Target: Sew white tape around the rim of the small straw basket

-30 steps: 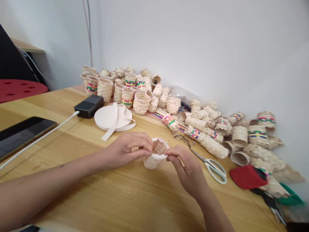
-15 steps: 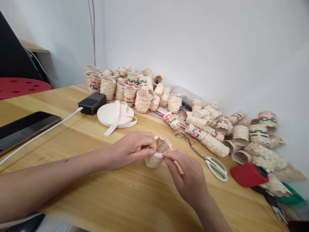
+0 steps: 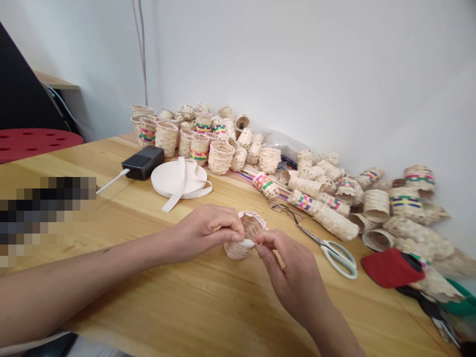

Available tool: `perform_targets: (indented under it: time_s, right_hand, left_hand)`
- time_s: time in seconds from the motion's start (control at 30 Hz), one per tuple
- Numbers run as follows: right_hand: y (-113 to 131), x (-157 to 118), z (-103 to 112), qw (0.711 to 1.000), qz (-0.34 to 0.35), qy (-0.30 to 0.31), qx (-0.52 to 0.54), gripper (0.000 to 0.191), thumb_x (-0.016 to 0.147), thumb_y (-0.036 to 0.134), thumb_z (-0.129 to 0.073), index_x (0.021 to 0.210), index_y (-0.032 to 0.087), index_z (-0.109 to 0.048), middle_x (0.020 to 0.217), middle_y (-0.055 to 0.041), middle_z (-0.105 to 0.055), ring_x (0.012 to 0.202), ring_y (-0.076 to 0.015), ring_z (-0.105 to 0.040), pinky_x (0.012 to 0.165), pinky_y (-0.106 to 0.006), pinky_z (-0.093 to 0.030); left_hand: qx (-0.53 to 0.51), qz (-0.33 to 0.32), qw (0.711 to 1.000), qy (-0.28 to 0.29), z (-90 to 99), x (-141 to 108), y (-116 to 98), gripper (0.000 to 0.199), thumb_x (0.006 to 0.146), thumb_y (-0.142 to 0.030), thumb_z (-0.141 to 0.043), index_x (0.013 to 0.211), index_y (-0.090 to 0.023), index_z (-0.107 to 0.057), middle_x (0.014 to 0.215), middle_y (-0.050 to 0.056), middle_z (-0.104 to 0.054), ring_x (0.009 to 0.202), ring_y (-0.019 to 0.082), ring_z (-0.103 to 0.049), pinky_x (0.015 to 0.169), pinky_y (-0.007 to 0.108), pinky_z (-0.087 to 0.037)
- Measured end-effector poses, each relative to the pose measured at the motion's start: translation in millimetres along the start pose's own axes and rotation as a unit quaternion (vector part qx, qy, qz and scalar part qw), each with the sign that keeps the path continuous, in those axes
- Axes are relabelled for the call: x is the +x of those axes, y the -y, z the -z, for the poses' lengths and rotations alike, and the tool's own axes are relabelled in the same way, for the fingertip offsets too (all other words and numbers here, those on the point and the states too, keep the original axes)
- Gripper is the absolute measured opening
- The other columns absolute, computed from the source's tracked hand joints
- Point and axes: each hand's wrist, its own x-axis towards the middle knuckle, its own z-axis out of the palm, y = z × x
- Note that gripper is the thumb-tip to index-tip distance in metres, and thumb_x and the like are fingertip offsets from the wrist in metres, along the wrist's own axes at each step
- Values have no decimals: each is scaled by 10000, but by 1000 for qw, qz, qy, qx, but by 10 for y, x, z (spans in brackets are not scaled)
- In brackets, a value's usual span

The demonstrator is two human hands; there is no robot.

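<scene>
A small woven bamboo basket (image 3: 238, 252) stands on the wooden table between my hands, its mouth tilted toward me. Red stitches run over the white binding along its far rim. My left hand (image 3: 217, 229) is closed, pinching the near left rim between thumb and forefinger. From there a short stretch of white ribbon (image 3: 247, 243) follows the near rim. At the ribbon's right end, the thumb and forefinger of my right hand (image 3: 288, 265) are pinched together on it. Any needle or thread in these fingertips is too small to make out.
Behind lie a white ribbon roll (image 3: 174, 179) and a black power bank (image 3: 143, 162). Many woven baskets (image 3: 221, 157) line the wall. Scissors (image 3: 339, 259), glasses (image 3: 284, 208) and a red cloth item (image 3: 390, 268) lie to the right.
My right fingertips have drawn slightly down and the ribbon between my hands now stands off the rim more visibly. The view has shifted a little; both hands keep their pinch.
</scene>
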Motion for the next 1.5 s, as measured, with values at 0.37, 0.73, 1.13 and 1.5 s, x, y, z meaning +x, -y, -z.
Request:
perform_targets:
  time_s: [0.37, 0.73, 1.13, 1.5]
  right_hand:
    - [-23, 18, -31, 999, -25, -13, 32, 92, 928, 133, -486, 923, 203, -546, 778, 13, -637, 687, -122, -604, 633, -206, -422]
    - [-35, 22, -40, 998, -39, -21, 35, 83, 928, 146, -486, 917, 206, -542, 769, 12, -636, 685, -127, -609, 634, -208, -432]
    - [-21, 18, -29, 999, -21, -32, 37, 119, 927, 137, -470, 952, 207, -563, 799, -8, -655, 718, -138, -623, 656, -227, -460]
    - [28, 24, -31, 998, -54, -10, 40, 86, 934, 166, -466, 935, 209, -541, 730, 7, -639, 677, -138, -621, 631, -216, -450]
  left_hand:
    - [-28, 50, 996, -63, -54, 32, -10, 98, 873, -201, -580, 903, -144, -654, 784, -8, -659, 710, 108, -583, 653, 178, -411]
    - [90, -101, 989, -61, -115, 29, 97, 348, 1002, -340, -368, 836, -145, -604, 767, 22, -604, 728, 126, -551, 678, 214, -383]
    - [92, -117, 988, -31, -80, 39, 70, 287, 976, -283, -445, 846, -131, -651, 821, 53, -629, 774, 136, -572, 710, 215, -419]
    - [137, -145, 970, -138, -186, -23, 46, 129, 906, -138, -561, 999, -157, -649, 994, 77, -633, 898, 145, -602, 787, 230, -487]
